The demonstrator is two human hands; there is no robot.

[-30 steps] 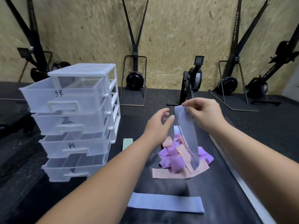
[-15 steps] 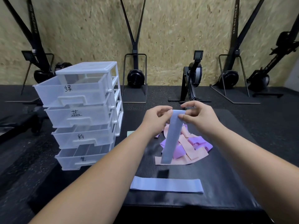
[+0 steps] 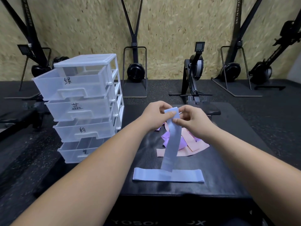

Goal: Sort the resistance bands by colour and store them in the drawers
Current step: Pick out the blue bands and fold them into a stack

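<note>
I have both hands on one blue band (image 3: 172,141). My left hand (image 3: 156,116) and right hand (image 3: 193,119) are each closed in a pinch on its top edge, thumb and fingers pressed flat against the strip. The band hangs straight down between them, and its lower end sits just over a second blue band (image 3: 168,176) that lies flat near the front of the black box (image 3: 228,185). Behind it is the pile (image 3: 187,141) of pink and purple bands, not yet sorted.

The risks, as I judge them: the band is limp, so if one pinch loosens it will swing or drop sideways and land across the pile, mixing blue back into the other colours. Its dangling end can also drag on the flat band and pull it askew or off the front edge. The drawers (image 3: 84,101) stand to my left with all four pulled out, each marked by a handwritten character; the blue-marked one is second from the top and sits close under the top drawer, so a careless reach could feed the band into the wrong one.

Compared with half a second ago, my hands have closed in toward each other at the top edge. The band now hangs lower in view, reaching the flat band where before it ended over the pile. The view has also shifted slightly.
</note>
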